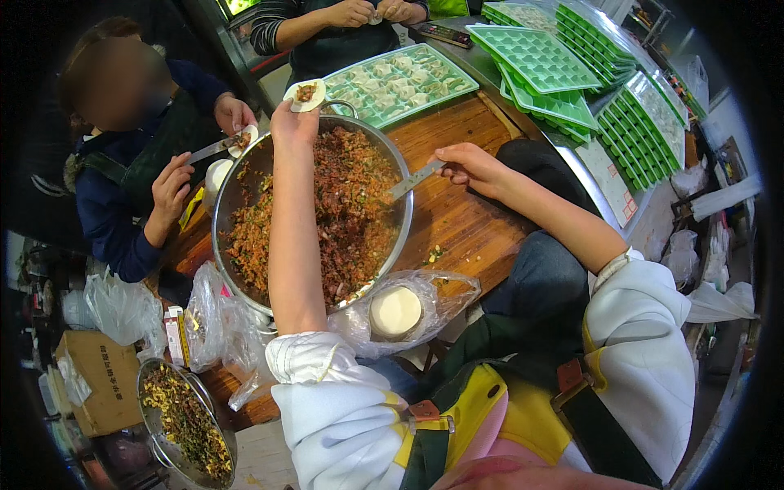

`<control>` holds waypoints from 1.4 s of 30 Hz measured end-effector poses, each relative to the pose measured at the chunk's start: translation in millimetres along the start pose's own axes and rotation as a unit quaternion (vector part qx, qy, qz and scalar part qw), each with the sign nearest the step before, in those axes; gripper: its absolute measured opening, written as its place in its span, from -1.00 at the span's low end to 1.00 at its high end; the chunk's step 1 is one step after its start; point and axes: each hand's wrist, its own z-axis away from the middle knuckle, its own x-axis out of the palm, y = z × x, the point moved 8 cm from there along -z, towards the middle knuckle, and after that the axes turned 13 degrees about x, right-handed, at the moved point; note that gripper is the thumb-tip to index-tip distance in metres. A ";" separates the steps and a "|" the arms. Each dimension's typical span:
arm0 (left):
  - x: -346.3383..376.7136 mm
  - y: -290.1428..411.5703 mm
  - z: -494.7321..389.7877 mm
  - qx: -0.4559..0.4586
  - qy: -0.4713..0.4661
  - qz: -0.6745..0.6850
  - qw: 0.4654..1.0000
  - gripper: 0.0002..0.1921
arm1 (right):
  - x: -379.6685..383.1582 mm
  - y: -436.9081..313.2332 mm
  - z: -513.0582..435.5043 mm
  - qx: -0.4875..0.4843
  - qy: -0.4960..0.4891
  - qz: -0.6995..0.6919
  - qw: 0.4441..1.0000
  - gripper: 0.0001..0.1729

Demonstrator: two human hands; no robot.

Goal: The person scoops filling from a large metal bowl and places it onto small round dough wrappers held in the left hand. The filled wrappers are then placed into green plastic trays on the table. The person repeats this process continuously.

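On my left hand (pixel 294 127), stretched over the far side of a big steel bowl (pixel 404 236), lies a round dough wrapper (pixel 313 97) with a dab of filling (pixel 305 92) in its middle. My right hand (pixel 468 166) grips a flat metal spatula (pixel 418 180), its tip at the bowl's right rim. Chopped orange and brown filling (pixel 352 202) fills much of the bowl; my left forearm hides part of it. Close to my body, a stack of round wrappers (pixel 395 311) sits in a clear plastic bag (pixel 450 294).
A green tray of dumplings (pixel 398 79) lies beyond the bowl. Stacked green trays (pixel 539 61) stand at the right. One co-worker (pixel 131 147) at left holds a wrapper and spatula; another (pixel 343 30) works opposite. A second bowl (pixel 190 422) and a cardboard box (pixel 101 380) are lower left.
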 end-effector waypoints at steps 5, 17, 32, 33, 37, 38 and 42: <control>-1.7 1.4 -0.8 0.008 0.004 0.000 1.000 -0.56 | 0.4 -0.9 0.1 0.001 0.004 0.004 1.000 -0.70; 9.9 -7.4 6.3 -0.008 -0.025 -0.021 0.999 -0.55 | 0.8 -0.6 -1.0 0.000 -0.004 0.007 1.000 -0.71; 4.3 -15.2 2.6 0.003 -0.027 -0.007 1.000 -0.55 | 1.6 -2.0 0.6 -0.002 -0.004 0.006 1.000 -0.69; 1.8 -15.4 1.5 0.004 -0.018 -0.014 1.000 -0.56 | 2.2 -2.2 0.5 -0.004 -0.009 0.007 1.000 -0.69; -6.4 -15.6 -1.0 0.007 0.025 -0.004 1.000 -0.59 | 1.5 -1.3 -0.5 -0.002 -0.002 0.006 1.000 -0.70; -5.8 -14.8 -1.0 0.012 0.022 -0.002 1.000 -0.59 | 1.4 -1.1 -0.7 -0.001 0.000 0.004 1.000 -0.70; -3.5 -12.7 1.5 0.015 0.019 0.001 1.000 -0.58 | 1.8 -1.5 -0.5 -0.004 -0.003 0.007 1.000 -0.70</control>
